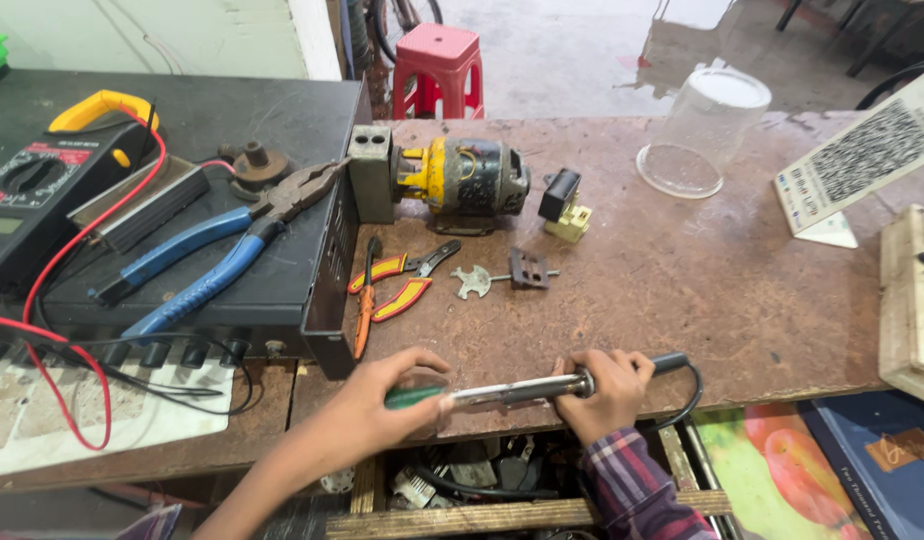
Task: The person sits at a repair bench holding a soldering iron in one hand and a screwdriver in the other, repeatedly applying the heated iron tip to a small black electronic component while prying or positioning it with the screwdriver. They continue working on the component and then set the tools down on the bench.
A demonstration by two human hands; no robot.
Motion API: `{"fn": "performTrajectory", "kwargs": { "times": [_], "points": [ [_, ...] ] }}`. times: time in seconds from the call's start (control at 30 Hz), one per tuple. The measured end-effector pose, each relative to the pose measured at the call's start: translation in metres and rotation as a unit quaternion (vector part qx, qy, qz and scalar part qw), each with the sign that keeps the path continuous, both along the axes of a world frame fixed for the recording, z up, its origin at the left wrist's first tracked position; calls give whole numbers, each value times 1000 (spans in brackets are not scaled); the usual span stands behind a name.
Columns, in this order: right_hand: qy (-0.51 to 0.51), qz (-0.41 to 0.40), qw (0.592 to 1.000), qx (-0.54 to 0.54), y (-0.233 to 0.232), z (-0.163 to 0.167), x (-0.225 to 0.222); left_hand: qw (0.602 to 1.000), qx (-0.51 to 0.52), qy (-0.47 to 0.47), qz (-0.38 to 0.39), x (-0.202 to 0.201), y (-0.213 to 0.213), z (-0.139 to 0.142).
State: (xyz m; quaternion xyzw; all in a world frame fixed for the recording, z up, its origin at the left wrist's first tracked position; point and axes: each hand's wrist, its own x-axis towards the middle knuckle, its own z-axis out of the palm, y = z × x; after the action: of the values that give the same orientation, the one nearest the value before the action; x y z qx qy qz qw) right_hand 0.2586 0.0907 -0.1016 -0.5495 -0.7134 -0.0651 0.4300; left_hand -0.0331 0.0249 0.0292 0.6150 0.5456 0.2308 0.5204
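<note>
My right hand (609, 385) grips the handle end of a soldering iron (527, 389) with a shiny metal barrel and a black cord (688, 392) trailing off to the right. My left hand (382, 408) holds a green-handled tool (414, 396), probably a screwdriver, whose tip meets the barrel's left end. Both hands sit at the near edge of the brown workbench (682, 290), above an open drawer (462, 485) full of parts.
A small yellow and black motor (462, 178), red-yellow pliers (397, 285), an orange screwdriver (364, 315) and small metal parts lie on the bench. Blue-handled pliers (207, 255) and a multimeter (42, 185) rest on a black box at left. A clear plastic jar (704, 130) lies at the far right.
</note>
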Motion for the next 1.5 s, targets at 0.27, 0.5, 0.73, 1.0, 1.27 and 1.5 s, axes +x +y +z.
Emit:
{"fn": "performTrajectory", "kwargs": {
  "times": [0.27,0.5,0.73,1.0,1.27,1.5],
  "points": [
    [4,5,1000,7,6,-4,-2,994,70,-35,-73,-9,6,-25],
    [20,0,1000,-4,9,-7,1,980,48,-160,113,-3,6,-37],
    [13,-2,1000,11,16,-14,6,919,63,-235,311,28,8,-64],
    [4,-9,1000,3,21,-18,10,943,132,-219,214,14,16,-89],
    [6,-11,1000,-22,24,-21,10,942,144,-223,203,14,16,-90],
    [0,-15,1000,-15,24,-22,10,942,161,-194,220,14,13,-83]
  ]
}}
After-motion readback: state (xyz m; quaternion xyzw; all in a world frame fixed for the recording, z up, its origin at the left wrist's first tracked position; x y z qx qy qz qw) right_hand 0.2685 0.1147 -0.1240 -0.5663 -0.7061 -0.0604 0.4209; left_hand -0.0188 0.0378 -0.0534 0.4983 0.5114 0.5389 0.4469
